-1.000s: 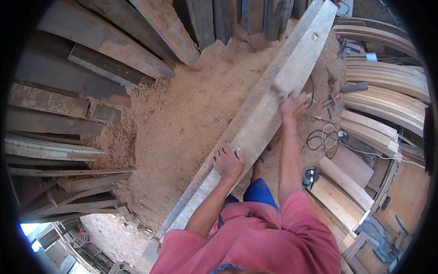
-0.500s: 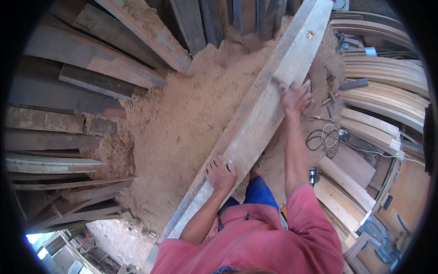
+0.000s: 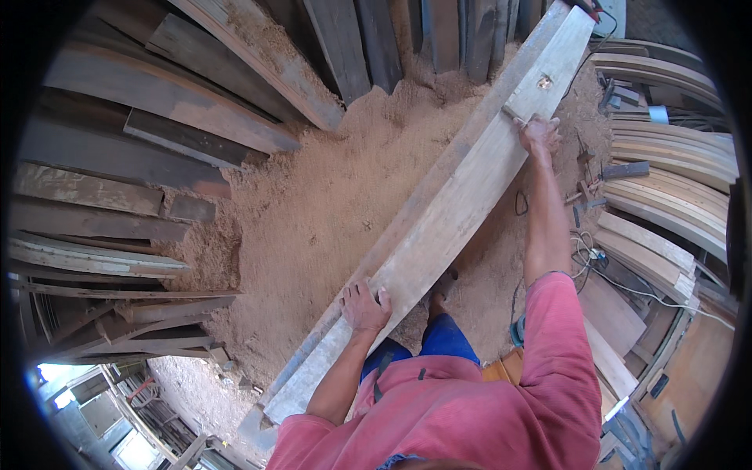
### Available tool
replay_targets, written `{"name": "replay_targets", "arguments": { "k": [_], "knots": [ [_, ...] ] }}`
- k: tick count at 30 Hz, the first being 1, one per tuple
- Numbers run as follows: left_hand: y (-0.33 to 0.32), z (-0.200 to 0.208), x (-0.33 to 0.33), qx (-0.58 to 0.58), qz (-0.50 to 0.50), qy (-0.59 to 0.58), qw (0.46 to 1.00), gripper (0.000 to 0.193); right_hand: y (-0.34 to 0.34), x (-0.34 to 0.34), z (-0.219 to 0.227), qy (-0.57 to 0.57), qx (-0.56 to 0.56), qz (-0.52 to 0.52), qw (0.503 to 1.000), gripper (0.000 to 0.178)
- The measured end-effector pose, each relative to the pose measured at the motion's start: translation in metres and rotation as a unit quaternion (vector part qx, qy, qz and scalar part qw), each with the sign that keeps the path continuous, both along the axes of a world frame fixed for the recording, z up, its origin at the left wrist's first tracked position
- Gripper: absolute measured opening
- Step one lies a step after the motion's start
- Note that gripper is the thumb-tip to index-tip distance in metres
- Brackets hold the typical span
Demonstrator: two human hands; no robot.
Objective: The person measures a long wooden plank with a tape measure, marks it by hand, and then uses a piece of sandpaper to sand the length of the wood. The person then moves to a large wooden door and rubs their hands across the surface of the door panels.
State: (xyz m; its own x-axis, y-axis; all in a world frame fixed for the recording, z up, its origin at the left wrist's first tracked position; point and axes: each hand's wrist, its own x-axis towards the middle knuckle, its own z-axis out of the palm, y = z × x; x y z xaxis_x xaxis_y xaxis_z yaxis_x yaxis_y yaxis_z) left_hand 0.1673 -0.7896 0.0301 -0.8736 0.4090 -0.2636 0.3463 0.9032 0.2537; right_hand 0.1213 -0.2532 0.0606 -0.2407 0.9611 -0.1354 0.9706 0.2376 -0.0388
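Observation:
A long pale wooden plank (image 3: 446, 227) slants from the near left to the far right, lying on a thicker beam (image 3: 407, 200). My left hand (image 3: 365, 307) rests on it near the lower end, fingers spread flat over its left edge. Farther up, my right arm is stretched out, and my right hand (image 3: 539, 135) is closed at the plank's right side. From its fingers a short, thin, grey strip (image 3: 512, 116) sticks out across the surface; its exact kind is unclear. Just beyond lies a knot hole (image 3: 544, 81) in the wood.
Sawdust (image 3: 313, 219) covers the ground left of the plank. Dark boards (image 3: 157, 141) lean in along the left and far sides. Curved pale timbers (image 3: 666, 141) are stacked at right, near a tangled cable (image 3: 583, 251). A red-and-black tool (image 3: 586, 8) sits at the plank's far end.
My right hand has moved farther up the plank with the thin strip, toward the knot hole. The left hand stays near the lower end. The whole view has shifted slightly.

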Motion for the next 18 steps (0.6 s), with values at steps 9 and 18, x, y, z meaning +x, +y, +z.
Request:
{"name": "replay_targets", "arguments": {
  "k": [9, 18],
  "knots": [
    [0.008, 0.005, -0.004, 0.027, 0.0, -0.005, 1.0, 0.05, -0.137, 0.025, 0.006, 0.002, -0.059, -0.025, 0.998, 0.062],
    [0.004, 0.017, -0.005, 0.05, 0.01, -0.05, 0.997, 0.053, -0.408, 0.072, 0.01, 0.034, -0.011, -0.012, 0.999, 0.052]
  ]
}}
